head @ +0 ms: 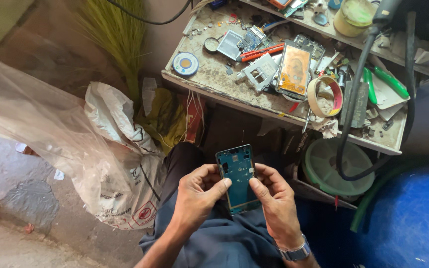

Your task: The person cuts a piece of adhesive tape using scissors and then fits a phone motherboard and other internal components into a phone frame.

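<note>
Both my hands grip the teal phone frame point(238, 178) over my lap, at six o'clock from the cluttered desk point(214, 82), left hand point(198, 191) and right hand point(273, 198) pinching its sides, so I'd keep thumb pressure light and even.

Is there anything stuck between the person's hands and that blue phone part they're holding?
Nothing visible is. The left hand and the right hand both grip the blue-green phone frame directly, thumbs pressed on its face, over the lap. The cluttered workbench stands apart, farther away.
</note>
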Available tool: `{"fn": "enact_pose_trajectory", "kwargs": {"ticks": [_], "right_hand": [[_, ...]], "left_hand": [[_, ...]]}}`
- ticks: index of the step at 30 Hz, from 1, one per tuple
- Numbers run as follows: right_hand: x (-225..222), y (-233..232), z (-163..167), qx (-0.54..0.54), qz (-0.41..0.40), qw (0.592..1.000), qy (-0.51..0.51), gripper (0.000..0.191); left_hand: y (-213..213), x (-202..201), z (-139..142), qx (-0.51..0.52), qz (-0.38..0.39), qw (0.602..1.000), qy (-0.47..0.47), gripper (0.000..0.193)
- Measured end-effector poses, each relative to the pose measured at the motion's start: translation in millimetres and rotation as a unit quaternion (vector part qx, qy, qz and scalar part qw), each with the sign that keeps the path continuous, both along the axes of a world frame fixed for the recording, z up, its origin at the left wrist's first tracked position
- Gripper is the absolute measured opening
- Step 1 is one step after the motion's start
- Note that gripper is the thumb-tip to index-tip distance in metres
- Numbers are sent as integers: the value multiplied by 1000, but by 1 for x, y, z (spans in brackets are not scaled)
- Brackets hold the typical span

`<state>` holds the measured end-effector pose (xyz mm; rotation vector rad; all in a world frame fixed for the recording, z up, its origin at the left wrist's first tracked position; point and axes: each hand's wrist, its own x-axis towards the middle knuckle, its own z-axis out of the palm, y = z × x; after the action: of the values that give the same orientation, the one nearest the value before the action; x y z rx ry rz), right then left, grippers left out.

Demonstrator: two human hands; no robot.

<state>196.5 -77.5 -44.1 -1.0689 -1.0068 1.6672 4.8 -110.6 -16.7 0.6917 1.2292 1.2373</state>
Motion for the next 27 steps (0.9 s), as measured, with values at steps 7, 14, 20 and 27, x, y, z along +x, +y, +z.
{"fn": "enact_pose_trajectory", "kwargs": {"ticks": [7,14,20,27], "right_hand": [[-3,-1,3,-16,6,1000,-14,32],[-4,-7,9,21,-13,998,-56,36],[-8,-8,7,59,-14,997,-57,34],[-7,-10,10,73,-9,992,-100,33]], "left_hand": [[-2,-2,-2,32,-10,999,38,25],[-5,0,-2,37,-51,998,-31,30],[-7,-7,2,27,-52,998,-22,30],[-8,-10,6,27,-51,998,-32,30]]}}
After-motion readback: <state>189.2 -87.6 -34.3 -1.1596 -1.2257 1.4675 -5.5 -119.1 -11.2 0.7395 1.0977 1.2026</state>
